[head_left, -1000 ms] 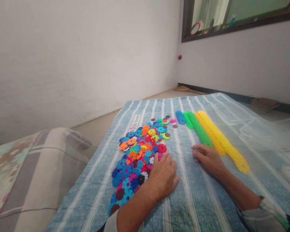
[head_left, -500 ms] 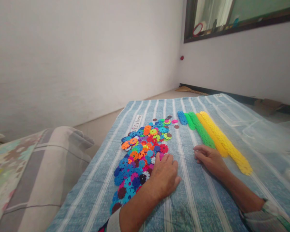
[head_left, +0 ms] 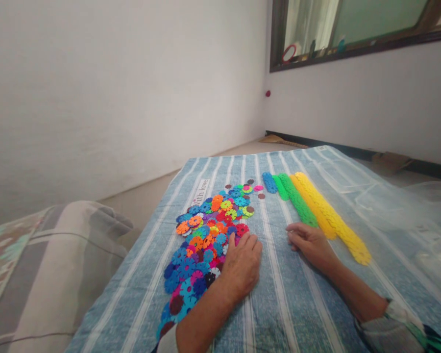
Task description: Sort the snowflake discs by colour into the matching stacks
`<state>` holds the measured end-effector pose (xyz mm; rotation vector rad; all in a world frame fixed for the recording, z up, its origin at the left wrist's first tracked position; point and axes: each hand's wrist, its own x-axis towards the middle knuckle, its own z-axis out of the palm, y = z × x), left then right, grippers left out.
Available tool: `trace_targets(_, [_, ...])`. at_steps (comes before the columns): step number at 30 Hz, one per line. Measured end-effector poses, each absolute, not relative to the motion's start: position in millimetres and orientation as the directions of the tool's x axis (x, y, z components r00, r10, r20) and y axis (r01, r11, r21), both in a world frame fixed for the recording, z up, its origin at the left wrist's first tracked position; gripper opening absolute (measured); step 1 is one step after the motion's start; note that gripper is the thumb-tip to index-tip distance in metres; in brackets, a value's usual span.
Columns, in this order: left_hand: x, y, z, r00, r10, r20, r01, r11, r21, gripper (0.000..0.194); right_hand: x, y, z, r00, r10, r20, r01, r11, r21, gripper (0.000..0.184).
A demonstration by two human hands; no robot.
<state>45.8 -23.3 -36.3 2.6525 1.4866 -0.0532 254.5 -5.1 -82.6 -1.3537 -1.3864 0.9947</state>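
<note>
Flower-shaped plastic discs in many colours lie in a long loose pile (head_left: 202,245) on the striped cloth. My left hand (head_left: 241,262) rests at the pile's right side, palm down and fingers spread over the discs. Its fingertips touch a magenta disc (head_left: 237,239); the thumb is mostly hidden. My right hand (head_left: 312,245) lies on the cloth with fingers loosely bent and apart, and nothing shows in it. Just beyond it runs a green row of overlapping discs (head_left: 298,202), beside a yellow row (head_left: 329,215), a shorter green row (head_left: 281,189) and a short blue row (head_left: 269,182).
The blue-and-white striped cloth (head_left: 139,294) covers the table. Clear plastic bags (head_left: 407,211) lie along the right side. A few stray discs, including a brown one (head_left: 261,196), sit near the pile's far end. A grey striped fabric cover (head_left: 91,255) stands at the left.
The view has shifted slightly, so everything sits further left. My left thumb has drawn in towards the palm, with the fingers still at the pile. The right hand stays where it was.
</note>
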Motion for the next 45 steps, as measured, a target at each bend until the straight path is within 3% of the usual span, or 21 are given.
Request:
trace_targets(11, [36.2,-15.7,-39.9,0.493,0.869,-0.044,0.870,-0.493,0.021,0.037,254.5,-4.6,-79.5,0.024,0.996,0.091,0.254,0.082,-0.964,0.026])
trace_targets(24, [28.0,-7.0,-46.7,0.418,0.905,0.081,0.908,-0.418,-0.020,0.027,253.1,-5.5,-78.1,0.033,0.996,0.085,0.266,0.073,-0.961,0.026])
trace_targets(45, [24.3,-1.0,-47.3,0.376,0.923,0.084,0.926,-0.376,-0.027,0.027,253.7,-4.3,-80.6,0.024,0.996,0.086,0.256,0.077,-0.964,0.026])
